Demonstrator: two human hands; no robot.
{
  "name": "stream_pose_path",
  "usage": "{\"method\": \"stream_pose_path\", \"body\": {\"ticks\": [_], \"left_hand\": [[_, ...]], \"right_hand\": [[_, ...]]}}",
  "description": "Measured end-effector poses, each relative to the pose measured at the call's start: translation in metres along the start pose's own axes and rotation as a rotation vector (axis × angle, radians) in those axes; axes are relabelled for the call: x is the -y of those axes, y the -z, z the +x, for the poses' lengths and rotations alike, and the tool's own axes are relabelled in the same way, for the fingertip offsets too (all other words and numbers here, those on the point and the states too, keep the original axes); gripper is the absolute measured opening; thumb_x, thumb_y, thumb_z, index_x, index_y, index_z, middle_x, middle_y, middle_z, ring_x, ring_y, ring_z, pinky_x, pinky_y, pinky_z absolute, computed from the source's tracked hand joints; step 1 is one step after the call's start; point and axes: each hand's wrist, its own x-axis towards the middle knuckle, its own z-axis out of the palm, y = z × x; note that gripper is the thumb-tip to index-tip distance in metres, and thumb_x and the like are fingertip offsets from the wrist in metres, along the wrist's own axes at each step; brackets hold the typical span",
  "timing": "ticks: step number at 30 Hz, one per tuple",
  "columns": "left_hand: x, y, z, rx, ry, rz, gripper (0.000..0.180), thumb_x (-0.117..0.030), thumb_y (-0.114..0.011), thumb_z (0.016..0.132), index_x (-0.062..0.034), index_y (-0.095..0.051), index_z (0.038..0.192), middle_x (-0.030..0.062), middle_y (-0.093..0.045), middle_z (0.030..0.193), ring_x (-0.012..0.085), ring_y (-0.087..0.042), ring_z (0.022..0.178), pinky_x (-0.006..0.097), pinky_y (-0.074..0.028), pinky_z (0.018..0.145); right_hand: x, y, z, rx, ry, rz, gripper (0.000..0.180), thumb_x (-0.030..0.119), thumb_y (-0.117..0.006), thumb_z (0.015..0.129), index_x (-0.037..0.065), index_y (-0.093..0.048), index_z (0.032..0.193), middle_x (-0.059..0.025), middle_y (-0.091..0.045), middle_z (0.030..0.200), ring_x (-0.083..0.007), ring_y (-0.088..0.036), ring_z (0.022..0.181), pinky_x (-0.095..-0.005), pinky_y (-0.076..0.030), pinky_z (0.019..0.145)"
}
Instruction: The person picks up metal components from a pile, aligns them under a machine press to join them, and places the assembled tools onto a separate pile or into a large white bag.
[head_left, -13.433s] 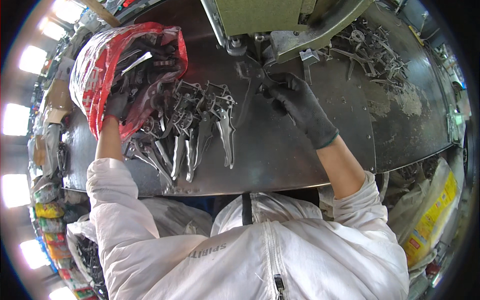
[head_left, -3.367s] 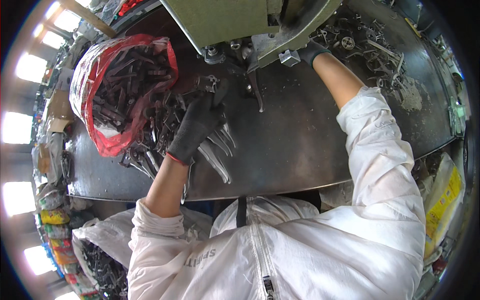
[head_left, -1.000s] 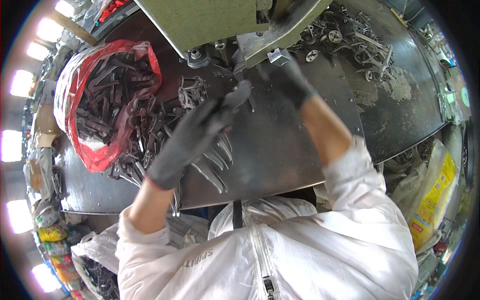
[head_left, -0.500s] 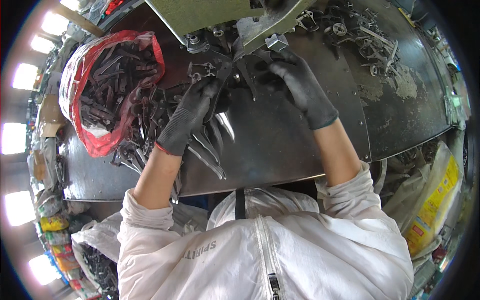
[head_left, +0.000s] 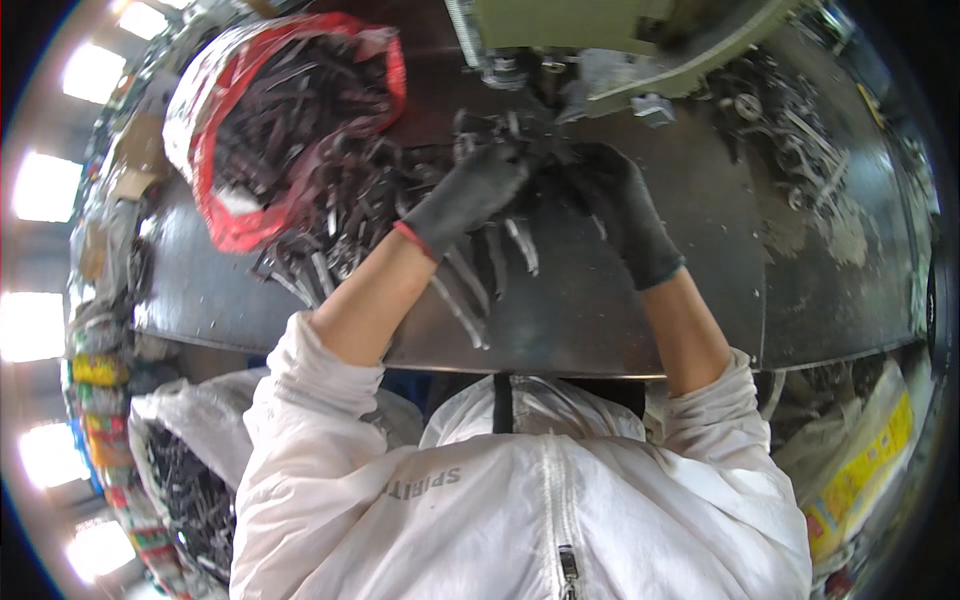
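My left hand (head_left: 468, 195), in a dark glove with a red cuff, is closed round a dark, plier-like metal piece, mostly hidden by the fingers and blurred. Close against it, my right hand (head_left: 625, 212) in a dark glove has its fingers curled in at the same dark metal; its fingertips are hard to make out. Both hands are over the table, just below a green machine (head_left: 560, 25). Beneath and beside my left hand lie several plier-like parts with bright curved handles (head_left: 462, 312).
A red-rimmed bag (head_left: 212, 165) full of dark metal parts sits at the left, with more parts spilling beside it. Loose metal pieces (head_left: 795, 140) lie at the far right of the dark metal table (head_left: 690, 320). A yellow-and-white sack (head_left: 865, 465) stands below the right side.
My right hand has come away from the machine's small metal block and down to my left hand. My left hand has moved toward it. The whole view has shifted with my head.
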Motion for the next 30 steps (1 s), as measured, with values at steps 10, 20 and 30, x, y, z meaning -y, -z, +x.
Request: {"method": "stream_pose_path", "body": {"ticks": [10,20,30], "left_hand": [[0.152,0.133,-0.095,0.574,0.979,0.409,0.041,-0.021,-0.056,0.099,-0.0144,-0.061,0.139,0.0235,-0.073,0.112,0.0413,-0.071,0.105,0.049,-0.057,0.088],[0.271,0.138,-0.239,0.871,0.510,0.743,0.055,-0.012,-0.056,0.094,-0.0180,-0.053,0.149,0.0184,-0.054,0.147,0.0369,-0.052,0.138,0.046,-0.051,0.103],[0.163,0.148,-0.099,0.362,0.733,0.143,0.035,-0.020,-0.071,0.094,-0.0054,-0.061,0.123,0.0174,-0.070,0.115,0.0386,-0.067,0.110,0.047,-0.053,0.091]], "right_hand": [[0.005,-0.012,-0.004,-0.164,-0.232,0.019,0.031,0.005,-0.063,0.100,-0.006,-0.057,0.128,-0.0086,-0.066,0.101,-0.0128,-0.066,0.074,-0.0263,-0.056,0.062],[0.036,-0.027,-0.016,-0.085,-0.260,0.013,0.018,0.004,-0.060,0.101,-0.004,-0.058,0.117,-0.0086,-0.064,0.094,-0.0141,-0.063,0.068,-0.0272,-0.057,0.061],[0.006,-0.004,-0.019,-0.154,-0.287,0.065,0.021,0.005,-0.060,0.100,-0.004,-0.057,0.119,-0.0090,-0.065,0.092,-0.0158,-0.067,0.070,-0.0272,-0.057,0.059]]}}
